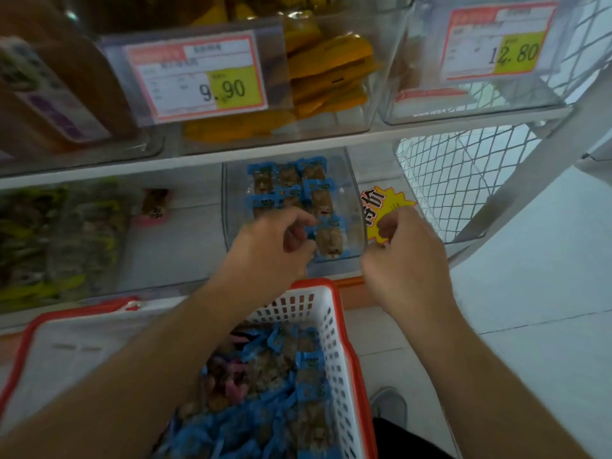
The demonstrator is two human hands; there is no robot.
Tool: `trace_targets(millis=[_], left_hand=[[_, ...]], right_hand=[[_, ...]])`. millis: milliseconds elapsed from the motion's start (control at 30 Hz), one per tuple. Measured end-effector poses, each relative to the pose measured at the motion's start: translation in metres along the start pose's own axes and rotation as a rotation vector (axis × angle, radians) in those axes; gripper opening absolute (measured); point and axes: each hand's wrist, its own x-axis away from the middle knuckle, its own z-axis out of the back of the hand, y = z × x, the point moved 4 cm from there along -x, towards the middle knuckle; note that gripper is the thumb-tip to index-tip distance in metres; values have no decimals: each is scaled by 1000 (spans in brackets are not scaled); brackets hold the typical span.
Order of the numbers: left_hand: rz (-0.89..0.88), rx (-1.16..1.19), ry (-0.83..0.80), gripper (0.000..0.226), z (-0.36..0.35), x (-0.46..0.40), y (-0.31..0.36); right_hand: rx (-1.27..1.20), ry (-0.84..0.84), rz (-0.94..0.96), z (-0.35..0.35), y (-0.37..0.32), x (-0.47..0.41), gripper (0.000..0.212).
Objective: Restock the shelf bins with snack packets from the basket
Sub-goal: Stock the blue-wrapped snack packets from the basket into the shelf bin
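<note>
We look down from the head camera at a white shelf unit with clear plastic bins. The left hand reaches over the front edge of the clear bin on the lower shelf, its fingers curled around the nearest blue-edged snack packet, which sits at the front right of that bin. Behind it lie more blue packets in rows, filling the back of the same bin.

The right hand is just beside the bin's right front corner, fingers curled in, in front of a yellow star-shaped promo tag with red characters. We cannot tell whether it pinches the tag, something small, or nothing at all.

Below both forearms stands the white basket with an orange-red rim, its floor heaped with loose packets, mostly blue-edged, a few pink-edged ones among them.

To the left on the lower shelf, a neighbouring bin holds green-and-yellow packets, and a single brown packet with a pink edge lies apart from them. On the upper shelf, a bin of orange packets carries a price label reading 9.90; the bin to its right carries a label reading 12.80. A white mesh side panel closes the shelf on the right. A grey shoe shows on the pale floor beside the basket.
</note>
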Motion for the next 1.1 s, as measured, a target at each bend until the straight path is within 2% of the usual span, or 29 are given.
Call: trace_targets(millis=[100, 200, 300, 367, 400, 467, 500, 533, 633, 733, 867, 933, 1000, 1067, 1100], left_hand=[[56, 30, 24, 20, 40, 64, -18], [182, 4, 125, 24, 79, 131, -69], [345, -160, 265, 46, 112, 188, -136], [476, -283, 307, 72, 123, 213, -175], [541, -296, 301, 79, 125, 221, -191], [722, -213, 234, 90, 124, 229, -213], [801, -147, 181, 95, 120, 232, -218], [853, -85, 125, 99, 115, 234, -222], [892, -59, -4, 104, 109, 235, -227], [904, -86, -33, 96, 116, 232, -226], [928, -74, -64, 78, 125, 226, -219], [909, -99, -15, 71, 130, 222, -217], [813, -144, 115, 68, 140, 218, -210], [660, -127, 250, 58, 149, 210, -192], [577, -95, 279, 46, 151, 206, -180]], right_hand=[[-6, -61, 137, -3, -30, 27, 19], [102, -338, 221, -40, -49, 57, 17], [301, -676, 164, -99, -39, 83, 6], [386, -786, 161, -134, -25, 96, 12], [422, -775, 188, -150, -17, 100, 23], [469, -686, 271, -179, 1, 103, 59], [478, -661, 303, -192, 10, 104, 72], [474, -658, 317, -204, 16, 105, 76], [484, -636, 359, -233, 28, 106, 63], [557, -541, 405, -246, 29, 107, 40], [451, -509, 348, -240, 23, 102, 23], [401, -536, 267, -226, 14, 99, 20], [262, -556, 113, -204, -1, 97, 19], [-59, -562, -116, -177, -19, 99, 16], [-238, -591, -212, -164, -30, 102, 17]])
